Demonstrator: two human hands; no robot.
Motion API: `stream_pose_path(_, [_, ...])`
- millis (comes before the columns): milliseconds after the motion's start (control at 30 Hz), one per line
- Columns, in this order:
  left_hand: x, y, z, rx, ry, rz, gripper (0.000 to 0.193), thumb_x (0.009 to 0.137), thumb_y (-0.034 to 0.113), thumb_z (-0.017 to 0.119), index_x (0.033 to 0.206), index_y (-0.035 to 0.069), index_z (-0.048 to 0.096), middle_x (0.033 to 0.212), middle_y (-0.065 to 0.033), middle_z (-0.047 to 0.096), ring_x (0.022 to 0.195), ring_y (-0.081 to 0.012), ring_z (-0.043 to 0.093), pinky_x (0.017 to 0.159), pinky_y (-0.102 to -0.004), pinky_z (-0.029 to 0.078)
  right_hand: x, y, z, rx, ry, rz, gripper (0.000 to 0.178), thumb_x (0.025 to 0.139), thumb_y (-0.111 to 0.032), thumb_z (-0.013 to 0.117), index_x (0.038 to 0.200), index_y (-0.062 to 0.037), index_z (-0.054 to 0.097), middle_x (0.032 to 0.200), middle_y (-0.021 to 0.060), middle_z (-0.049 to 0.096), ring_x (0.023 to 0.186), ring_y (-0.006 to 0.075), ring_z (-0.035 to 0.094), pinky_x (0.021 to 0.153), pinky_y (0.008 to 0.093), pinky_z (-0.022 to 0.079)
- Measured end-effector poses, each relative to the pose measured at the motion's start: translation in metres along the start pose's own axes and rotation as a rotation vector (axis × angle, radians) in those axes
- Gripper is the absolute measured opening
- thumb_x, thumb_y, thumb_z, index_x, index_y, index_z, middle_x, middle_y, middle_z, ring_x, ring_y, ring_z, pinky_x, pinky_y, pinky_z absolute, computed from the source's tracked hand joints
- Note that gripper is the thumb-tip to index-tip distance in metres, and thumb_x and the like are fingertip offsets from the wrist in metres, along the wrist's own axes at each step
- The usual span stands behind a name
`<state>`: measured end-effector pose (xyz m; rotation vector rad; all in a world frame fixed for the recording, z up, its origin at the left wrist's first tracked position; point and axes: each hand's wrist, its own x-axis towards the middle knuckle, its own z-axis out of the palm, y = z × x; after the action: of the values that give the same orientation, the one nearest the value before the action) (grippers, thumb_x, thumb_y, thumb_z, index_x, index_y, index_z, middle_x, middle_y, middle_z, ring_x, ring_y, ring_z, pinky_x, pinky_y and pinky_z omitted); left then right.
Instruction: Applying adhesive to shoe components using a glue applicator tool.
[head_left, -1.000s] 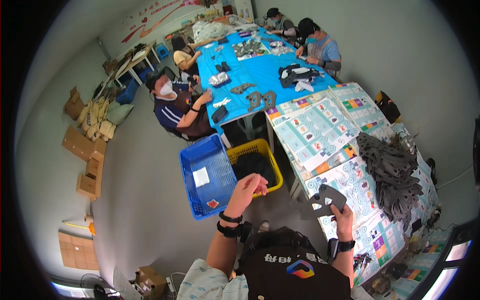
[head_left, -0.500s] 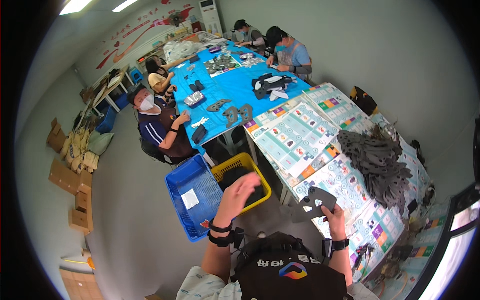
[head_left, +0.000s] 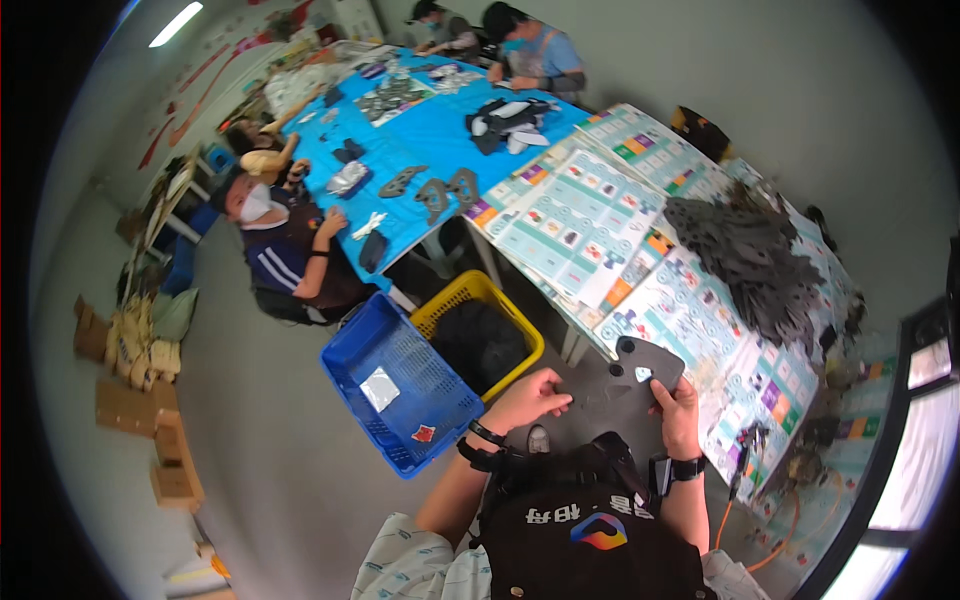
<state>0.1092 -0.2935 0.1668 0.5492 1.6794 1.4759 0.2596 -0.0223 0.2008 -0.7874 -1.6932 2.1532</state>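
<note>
- I lose the lower left end of the dark grey piece: it blurs into the grey floor, so I can't trace its full outline.
- The fingers of the right hand are hidden from me where they go under the piece; I make out the thumb on top.
- The left hand has its fingers curled in toward the thumb, and I cannot tell whether they pinch anything or touch the piece's blurred end.
- I can't separate the single layers in the heap of dark grey pieces along the far right side of the paper-covered counter.
- The dark contents of the yellow basket run together for me, and the blue basket covers part of its left side.
- The far end of the blue counter is soft and crowded.
- I see the two hands apart, the right one clamped on the piece's right end.
- The piece lies between them, just beside the left fingertips, and in my view overlaps the left edge of the paper-covered counter, toward the near end.
- The left hand is in front of the yellow basket, near its closest corner.
</note>
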Motion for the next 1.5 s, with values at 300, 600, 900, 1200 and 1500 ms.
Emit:
stream_pose_path(300, [0.004, 0.021, -0.020, 0.071, -0.074, 0.066, 0.026, 0.099, 0.015, 0.075, 0.119, 0.000, 0.067, 0.090, -0.0032, 0.073, 0.074, -0.0118, 0.072, 0.066, -0.0243, 0.052, 0.001, -0.004, 0.008, -0.214, -0.033, -0.091, 0.017, 0.098, -0.005, 0.073, 0.115, -0.0030, 0.073, 0.096, 0.0013, 0.075, 0.075, 0.0074, 0.066, 0.056, 0.0241, 0.053])
stream_pose_path(600, [-0.001, 0.001, -0.046, 0.209, 0.050, 0.079, 0.015, 0.099, 0.012, 0.071, 0.106, -0.002, 0.070, 0.076, -0.0069, 0.071, 0.061, -0.0102, 0.061, 0.056, -0.0255, 0.047, 0.016, -0.012, 0.045, -0.515, -0.153, -0.237, 0.037, 0.096, -0.033, 0.075, 0.098, 0.0021, 0.065, 0.077, 0.0166, 0.066, 0.071, 0.0238, 0.066, 0.068, 0.0407, 0.053])
stream_pose_path(900, [0.027, 0.019, -0.027, 0.438, -0.287, 0.294, 0.031, 0.106, 0.020, 0.062, 0.124, -0.004, 0.065, 0.117, -0.0188, 0.066, 0.094, -0.0302, 0.062, 0.086, -0.0437, 0.051, -0.027, 0.007, -0.014, -0.356, 0.047, -0.287, 0.024, 0.096, -0.013, 0.070, 0.114, 0.0000, 0.063, 0.090, 0.0135, 0.075, 0.067, 0.0236, 0.074, 0.060, 0.0367, 0.057])
stream_pose_path(1200, [0.126, 0.021, 0.022, 0.369, -0.380, 0.112, 0.030, 0.102, 0.028, 0.074, 0.111, 0.000, 0.070, 0.093, -0.0069, 0.070, 0.076, -0.0143, 0.059, 0.066, -0.0319, 0.049, -0.062, 0.002, -0.048, -0.452, 0.417, -0.349, 0.026, 0.093, -0.023, 0.073, 0.101, -0.0005, 0.064, 0.083, 0.0171, 0.068, 0.076, 0.0344, 0.068, 0.069, 0.0454, 0.050])
stream_pose_path(1500, [0.145, 0.074, 0.085, 0.558, -0.483, 0.173, 0.033, 0.100, 0.018, 0.075, 0.120, -0.007, 0.071, 0.110, -0.0170, 0.074, 0.092, -0.0227, 0.065, 0.085, -0.0357, 0.054, -0.087, 0.014, -0.094, -0.404, 0.616, -0.279, 0.023, 0.095, -0.021, 0.072, 0.099, 0.0000, 0.064, 0.079, 0.0117, 0.071, 0.067, 0.0244, 0.070, 0.063, 0.0400, 0.053])
